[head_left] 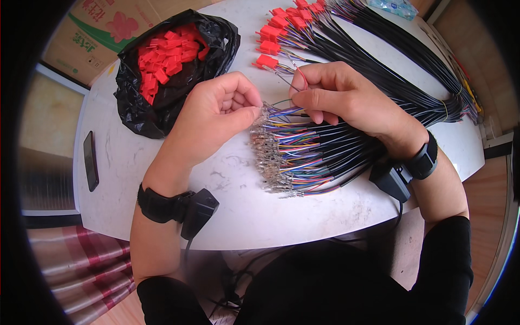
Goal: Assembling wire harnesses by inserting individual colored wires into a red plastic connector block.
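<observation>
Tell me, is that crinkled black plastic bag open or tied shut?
Open: the crinkled black plastic bag has its mouth spread wide, with a heap of small, boxy red pieces showing inside.

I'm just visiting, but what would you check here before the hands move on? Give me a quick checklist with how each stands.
1. Right hand has a grip: ok, thin wires are between thumb and fingers.
2. Left hand has a grip: cannot tell; its fingertips are by the metal terminals, their contact unclear.
3. Red connector housings reachable: ok, in the open black plastic bag.
4. All cable ends housed: not ok; the nearest bundle shows bare terminals.
5. Smartphone clear of the cables: ok, it lies apart at the left.
</observation>
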A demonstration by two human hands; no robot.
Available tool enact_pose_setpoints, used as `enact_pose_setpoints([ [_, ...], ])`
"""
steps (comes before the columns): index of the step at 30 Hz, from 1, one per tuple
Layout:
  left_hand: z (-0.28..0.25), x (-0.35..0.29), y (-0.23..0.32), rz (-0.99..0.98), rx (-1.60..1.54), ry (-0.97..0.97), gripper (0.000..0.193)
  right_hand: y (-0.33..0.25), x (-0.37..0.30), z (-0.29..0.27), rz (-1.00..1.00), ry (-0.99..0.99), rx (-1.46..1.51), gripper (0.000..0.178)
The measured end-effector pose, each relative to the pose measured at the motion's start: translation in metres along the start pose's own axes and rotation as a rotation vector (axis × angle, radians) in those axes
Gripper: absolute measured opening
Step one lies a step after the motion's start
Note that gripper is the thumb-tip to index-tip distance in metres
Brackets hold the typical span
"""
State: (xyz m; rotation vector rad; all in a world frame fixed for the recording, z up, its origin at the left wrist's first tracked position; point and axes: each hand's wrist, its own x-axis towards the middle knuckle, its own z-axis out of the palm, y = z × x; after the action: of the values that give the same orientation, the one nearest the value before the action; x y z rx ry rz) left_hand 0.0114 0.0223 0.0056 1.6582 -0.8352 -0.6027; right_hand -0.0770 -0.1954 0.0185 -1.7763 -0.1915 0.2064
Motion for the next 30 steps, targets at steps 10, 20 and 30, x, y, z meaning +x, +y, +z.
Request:
enact_pose_setpoints([
  [10,0.005,-0.001,0.008,0.011,0.004,-0.055,0.009,-0.006,-0.002,0.0,0.04,-0.048,-0.006,0.012],
  [20,0.002,-0.001,0.007,-0.003,0.058,-0.029,0.007,0.01,0.001,0.003,-0.089,-0.059,-0.031,0.014],
  [30,0.0,0.0,0.0,-0.043,0.101,-0.023,0.005,0.007,0.0,0.001,-0.023,-0.062,-0.034,0.007],
])
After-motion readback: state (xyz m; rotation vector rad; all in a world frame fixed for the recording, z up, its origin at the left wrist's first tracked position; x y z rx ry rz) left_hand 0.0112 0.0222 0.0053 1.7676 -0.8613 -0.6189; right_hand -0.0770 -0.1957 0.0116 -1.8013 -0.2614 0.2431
